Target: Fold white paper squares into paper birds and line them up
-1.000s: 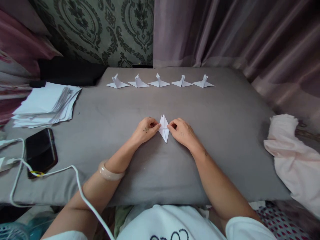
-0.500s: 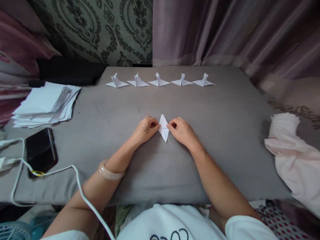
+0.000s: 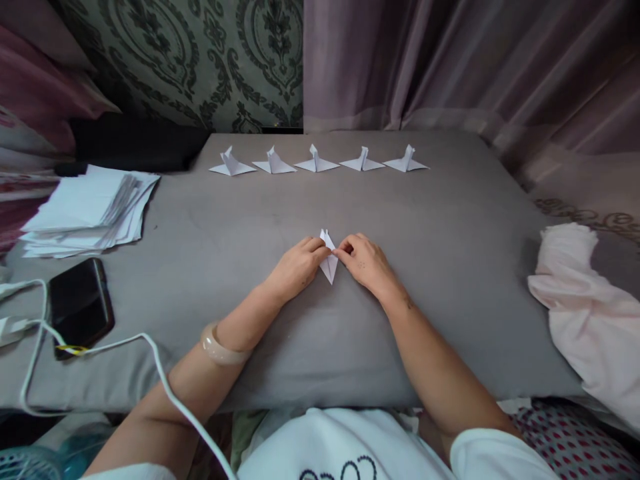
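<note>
My left grip [image 3: 299, 268] just moved in — fingers now over the middle of the folded paper [image 3: 329, 268], not only its left edge, holding it. My right grip [image 3: 366, 265] pinches the right edge. Paper's on the bench [image 3: 320, 360], nearer me than the 5 paper figures [image 3: 315, 162] — I'd judge the fold's still being worked.

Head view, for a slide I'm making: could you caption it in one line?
Left hand and right hand at a folded white paper, five paper figures lined up beyond.
</note>
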The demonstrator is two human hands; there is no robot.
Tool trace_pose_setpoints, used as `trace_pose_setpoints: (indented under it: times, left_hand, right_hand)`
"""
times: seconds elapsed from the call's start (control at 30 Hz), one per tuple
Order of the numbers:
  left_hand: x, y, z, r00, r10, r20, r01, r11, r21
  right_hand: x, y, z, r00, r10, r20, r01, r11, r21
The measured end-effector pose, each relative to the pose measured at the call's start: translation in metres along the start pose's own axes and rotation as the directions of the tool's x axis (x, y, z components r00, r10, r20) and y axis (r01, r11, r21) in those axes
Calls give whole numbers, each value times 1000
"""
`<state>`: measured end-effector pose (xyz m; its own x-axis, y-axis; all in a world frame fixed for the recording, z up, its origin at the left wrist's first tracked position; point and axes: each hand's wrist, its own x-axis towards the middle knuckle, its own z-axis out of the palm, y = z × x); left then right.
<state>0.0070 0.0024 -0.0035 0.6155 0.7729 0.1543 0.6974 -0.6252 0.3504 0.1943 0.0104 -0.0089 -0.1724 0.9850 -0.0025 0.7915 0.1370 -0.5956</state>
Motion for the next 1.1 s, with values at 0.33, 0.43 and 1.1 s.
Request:
trace_pose_setpoints:
  times: [0.33,0.43,1.1]
  left_hand:
    - [-2,9,-10,990,19,143,-39,990,136]
    - [-3,11,-14,987,-21,158,2,993,122]
    - [-11,11,-23,979,-109,170,96,992,85]
  right_hand:
    - [1,0,1,996,87,-23,-84,990,109]
    - [1,-4,4,994,97,-42,-95,994,48]
    - [3,1,2,998,69,7,-70,987,143]
